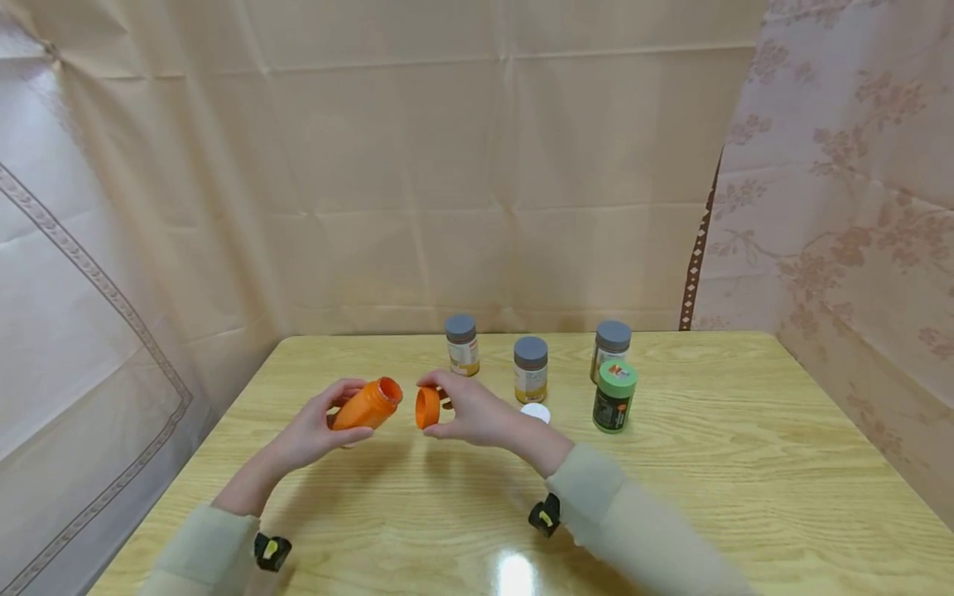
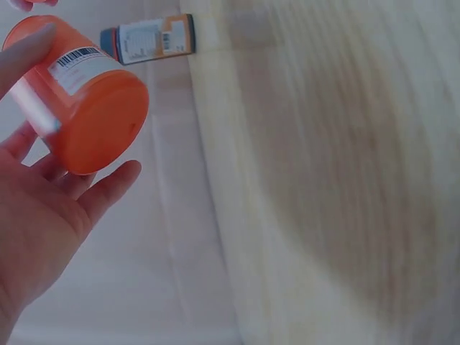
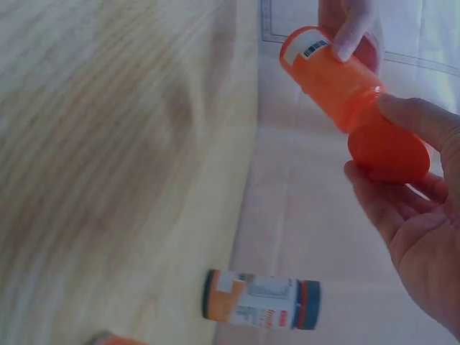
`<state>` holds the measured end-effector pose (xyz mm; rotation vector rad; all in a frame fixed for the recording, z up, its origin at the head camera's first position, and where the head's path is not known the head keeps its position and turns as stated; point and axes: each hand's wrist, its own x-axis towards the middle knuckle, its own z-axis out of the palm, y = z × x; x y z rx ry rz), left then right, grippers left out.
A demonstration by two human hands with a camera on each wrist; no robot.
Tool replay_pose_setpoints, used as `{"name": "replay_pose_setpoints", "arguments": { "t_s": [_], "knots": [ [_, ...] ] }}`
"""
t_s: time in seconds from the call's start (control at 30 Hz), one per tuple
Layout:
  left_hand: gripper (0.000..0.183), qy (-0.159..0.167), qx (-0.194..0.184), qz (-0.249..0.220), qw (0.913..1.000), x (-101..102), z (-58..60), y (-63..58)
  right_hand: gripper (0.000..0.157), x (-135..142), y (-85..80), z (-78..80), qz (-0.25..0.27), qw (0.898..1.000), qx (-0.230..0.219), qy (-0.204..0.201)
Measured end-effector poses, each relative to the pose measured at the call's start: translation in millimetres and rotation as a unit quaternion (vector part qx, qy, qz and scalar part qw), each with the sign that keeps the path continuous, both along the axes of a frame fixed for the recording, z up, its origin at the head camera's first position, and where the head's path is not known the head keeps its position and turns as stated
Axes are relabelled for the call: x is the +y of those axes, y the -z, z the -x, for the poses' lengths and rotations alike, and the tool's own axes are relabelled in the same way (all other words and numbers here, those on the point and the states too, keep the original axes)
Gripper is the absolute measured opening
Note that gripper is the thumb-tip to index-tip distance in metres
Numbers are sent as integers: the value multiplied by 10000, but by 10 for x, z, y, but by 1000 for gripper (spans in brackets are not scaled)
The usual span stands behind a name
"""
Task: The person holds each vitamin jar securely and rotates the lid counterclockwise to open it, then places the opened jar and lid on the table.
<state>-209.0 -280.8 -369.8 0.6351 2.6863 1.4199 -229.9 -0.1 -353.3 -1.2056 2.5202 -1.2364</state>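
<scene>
My left hand grips an orange bottle round its body, tilted with its uncovered mouth up and toward the right. The bottle's orange base and a white barcode label show in the left wrist view. Thumb and fingers of my right hand pinch an orange screw cap by its rim, hollow side facing the bottle mouth. A small gap parts cap and bottle in the head view. Both are held above the wooden table.
Behind the hands stand grey-lidded jars and a third grey-lidded jar at the right. In front of that one is a dark jar with a green lid. A white round piece lies beside my right wrist. Beige cloth hangs behind the table.
</scene>
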Motion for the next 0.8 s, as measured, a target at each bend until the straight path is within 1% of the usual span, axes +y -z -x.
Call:
{"name": "replay_pose_setpoints", "arguments": {
  "t_s": [0.07,0.17,0.33,0.47,0.6,0.8],
  "knots": [
    [58,-123,12,54,9999,-35,15,38,55,-53,41,16,28,9999,-167,-24],
    [59,-252,33,145,9996,-83,35,83,55,-133,84,31,60,9995,-295,-109],
    [61,-402,-92,120,9991,-166,70,156,56,-252,139,38,2,9998,-88,-202],
    [64,-576,-249,-11,9980,-220,108,213,55,-338,198,43,-57,9999,-50,-133],
    [67,-725,-386,-177,9965,-256,137,251,53,-412,268,41,-218,9994,-273,3],
    [64,-826,-378,-238,9956,-274,159,311,47,-486,333,18,-571,9968,-544,150]
  ]
}}
